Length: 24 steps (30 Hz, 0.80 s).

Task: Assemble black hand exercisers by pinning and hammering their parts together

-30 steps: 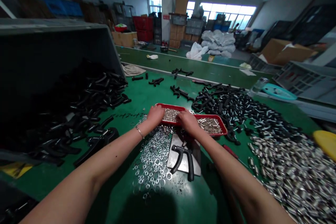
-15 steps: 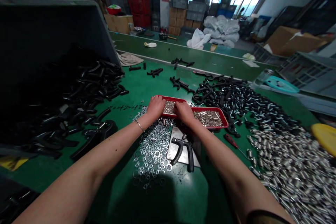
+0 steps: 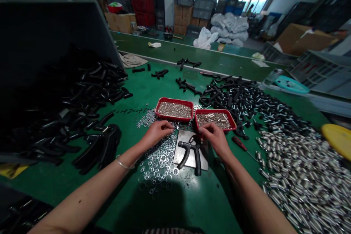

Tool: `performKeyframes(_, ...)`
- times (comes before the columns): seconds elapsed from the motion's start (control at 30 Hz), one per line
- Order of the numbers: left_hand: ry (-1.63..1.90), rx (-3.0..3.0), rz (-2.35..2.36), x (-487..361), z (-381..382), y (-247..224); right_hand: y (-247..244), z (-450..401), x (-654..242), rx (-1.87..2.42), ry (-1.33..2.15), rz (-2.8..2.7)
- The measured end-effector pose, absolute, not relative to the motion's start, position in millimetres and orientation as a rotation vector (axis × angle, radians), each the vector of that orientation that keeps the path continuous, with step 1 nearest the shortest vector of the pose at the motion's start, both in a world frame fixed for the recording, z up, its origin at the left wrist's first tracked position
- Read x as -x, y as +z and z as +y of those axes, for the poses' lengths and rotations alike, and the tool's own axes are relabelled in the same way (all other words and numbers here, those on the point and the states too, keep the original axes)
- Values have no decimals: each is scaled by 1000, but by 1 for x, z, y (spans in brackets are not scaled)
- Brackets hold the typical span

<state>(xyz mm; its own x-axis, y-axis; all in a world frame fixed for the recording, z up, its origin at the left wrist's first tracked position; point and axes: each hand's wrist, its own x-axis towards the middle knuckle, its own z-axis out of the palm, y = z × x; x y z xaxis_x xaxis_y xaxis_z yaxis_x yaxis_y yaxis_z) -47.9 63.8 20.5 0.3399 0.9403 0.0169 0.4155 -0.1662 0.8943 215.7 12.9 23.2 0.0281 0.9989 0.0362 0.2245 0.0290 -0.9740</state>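
My left hand (image 3: 159, 133) is closed in a pinch above the scattered metal rings (image 3: 162, 161), just in front of a red tray of tiny metal parts (image 3: 175, 118). Whatever its fingertips hold is too small to make out. My right hand (image 3: 215, 137), also pinched, is at the front edge of a second red tray (image 3: 234, 124) with small metal pins; its fingertips' contents are hidden. Between and below the hands, a black two-handled tool piece (image 3: 197, 159) lies on a flat metal plate (image 3: 178, 155).
Silvery cylinders (image 3: 304, 179) and black parts with pins (image 3: 246, 98) are heaped on the right, near a red screwdriver (image 3: 240, 143). A large grey bin (image 3: 105, 25) of black handles stands at left, with stacked black handles (image 3: 105, 150) in front.
Both hands have come out of the left red tray toward me. The left hand is now over the rings, and the right has shifted right to the second tray's front edge.
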Motion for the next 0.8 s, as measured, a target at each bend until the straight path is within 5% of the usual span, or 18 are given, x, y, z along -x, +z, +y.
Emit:
performKeyframes(0.3, 823, -1550, 1179, 35, 27, 4, 5, -50, -215, 1528, 1131, -1445)
performKeyframes(0.57, 802, -1780, 1212, 34, 2, 8, -5, -37, -204, 1513, 443, -2016)
performKeyframes(0.8, 825, -2016, 1187, 29, -1, 5, -6, -39, -196, 1580, 187, -2192)
